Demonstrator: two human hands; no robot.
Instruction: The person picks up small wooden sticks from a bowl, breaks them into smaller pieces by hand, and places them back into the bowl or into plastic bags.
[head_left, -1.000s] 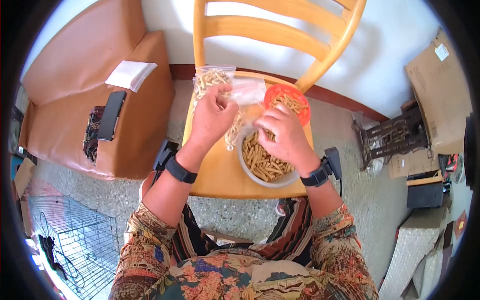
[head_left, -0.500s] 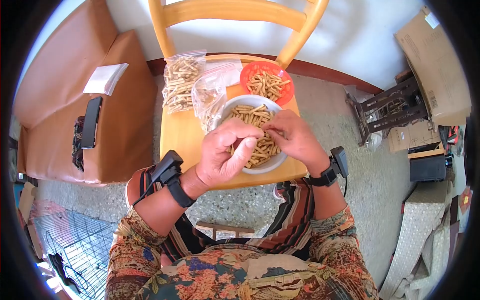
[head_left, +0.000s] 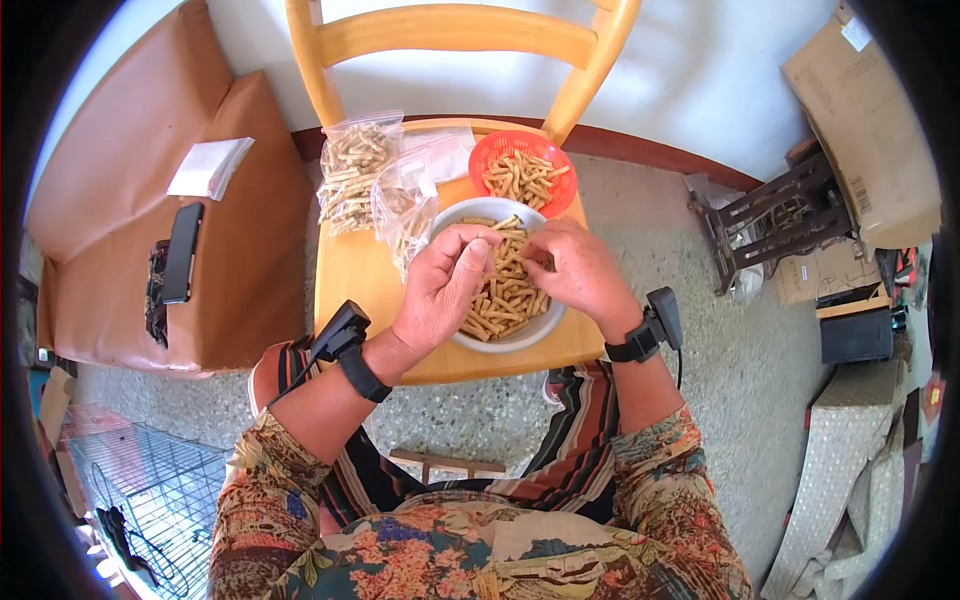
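A pale grey bowl [head_left: 548,325] full of short tan stick-like pieces [head_left: 505,300] rests on the wooden chair seat [head_left: 350,285]. Over its left side is my left hand [head_left: 445,285], thumb pressed to the curled index finger. Whatever lies in that pinch is too small to make out. My right hand [head_left: 582,268] hovers above the right side of the bowl, its fingertips drawn together, and anything between them is hidden. Behind the bowl stands a red plastic basket [head_left: 572,190] with more of the pieces.
On the seat's left lie a filled zip bag [head_left: 352,185] and a partly filled clear bag [head_left: 405,205]. A brown sofa [head_left: 235,270] with a phone [head_left: 183,252] and a white packet [head_left: 210,168] is at left. Cardboard [head_left: 865,120] and a wire cage [head_left: 150,480] flank the floor.
My hands were nearly touching over the bowl; now they are apart, with the left tilted more upright. The view has shifted slightly.
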